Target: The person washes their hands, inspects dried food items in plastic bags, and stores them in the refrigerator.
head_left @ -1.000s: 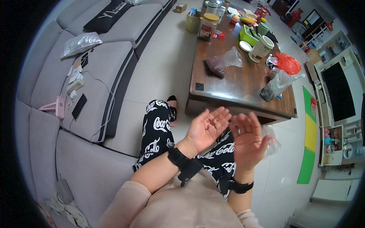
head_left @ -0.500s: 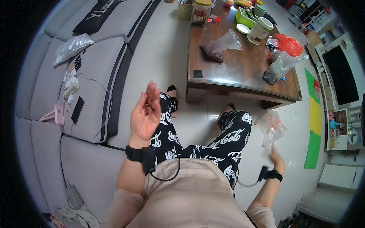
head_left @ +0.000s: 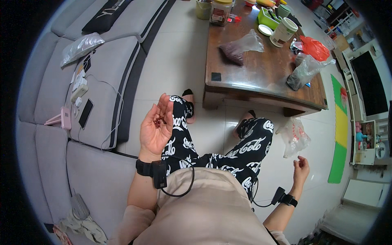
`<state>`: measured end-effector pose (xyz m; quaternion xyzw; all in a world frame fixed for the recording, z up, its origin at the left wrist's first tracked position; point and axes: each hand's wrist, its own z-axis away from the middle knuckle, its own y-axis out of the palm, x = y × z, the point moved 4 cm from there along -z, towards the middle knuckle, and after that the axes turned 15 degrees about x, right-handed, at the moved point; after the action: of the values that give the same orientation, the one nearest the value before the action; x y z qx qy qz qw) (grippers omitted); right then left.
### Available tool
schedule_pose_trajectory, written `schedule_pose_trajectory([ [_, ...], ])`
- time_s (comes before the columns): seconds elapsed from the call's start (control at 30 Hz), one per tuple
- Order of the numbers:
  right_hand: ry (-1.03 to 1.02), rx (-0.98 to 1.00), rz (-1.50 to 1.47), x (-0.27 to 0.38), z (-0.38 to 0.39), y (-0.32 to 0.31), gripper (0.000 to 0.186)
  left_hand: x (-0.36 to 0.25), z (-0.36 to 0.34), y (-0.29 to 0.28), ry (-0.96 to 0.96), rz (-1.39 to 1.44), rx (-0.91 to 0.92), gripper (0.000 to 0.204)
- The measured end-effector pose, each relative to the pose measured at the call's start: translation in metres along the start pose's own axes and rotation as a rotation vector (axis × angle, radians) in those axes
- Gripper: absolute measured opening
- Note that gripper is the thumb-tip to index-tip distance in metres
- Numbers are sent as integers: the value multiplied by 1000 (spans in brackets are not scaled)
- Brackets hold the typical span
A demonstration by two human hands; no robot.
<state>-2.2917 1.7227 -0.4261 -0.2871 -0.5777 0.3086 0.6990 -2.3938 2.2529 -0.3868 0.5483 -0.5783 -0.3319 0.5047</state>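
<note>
My left hand [head_left: 157,130] is palm up above my left knee, its fingers cupped. In the palm lies a small heap of small red beans [head_left: 159,121]. On my right, my right hand [head_left: 301,165] is out over the floor with its fingers curled in. Something small and dark shows at its fingertips, too small to make out. Just beyond that hand a crumpled clear plastic bag [head_left: 295,138] with red print rests on the floor. A clear bag of dark red beans [head_left: 233,52] lies on the wooden table.
The wooden table [head_left: 261,75] also bears a grey-white plastic bag [head_left: 304,72], a red bag [head_left: 314,48], a white tub [head_left: 283,32], a lidded jar [head_left: 220,12] and a green basket [head_left: 267,18]. A grey sofa [head_left: 98,179] with a phone [head_left: 85,113] runs along my left.
My right hand has come away from the plastic bag on the floor and turned, so its curled fingers show. The fingers of my left hand have cupped more around the beans.
</note>
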Motion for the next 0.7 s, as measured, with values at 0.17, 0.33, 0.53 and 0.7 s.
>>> schedule_pose_trajectory([
  [0.17, 226, 39, -102, 80, 1, 0, 17, -3, 5, -6, 48, 65, -35, 37],
  [0.33, -752, -327, 736, 153, -14, 20, 17, -4, 0, -12, 38, -1, -48, 42],
  [0.53, 139, 584, -377, 170, -60, 89, 61, -6, -14, -21, 21, -72, -49, 47],
  [0.7, -600, 492, 36, 229, -19, 143, 50, 9, -21, -21, -83, -91, 20, 41],
])
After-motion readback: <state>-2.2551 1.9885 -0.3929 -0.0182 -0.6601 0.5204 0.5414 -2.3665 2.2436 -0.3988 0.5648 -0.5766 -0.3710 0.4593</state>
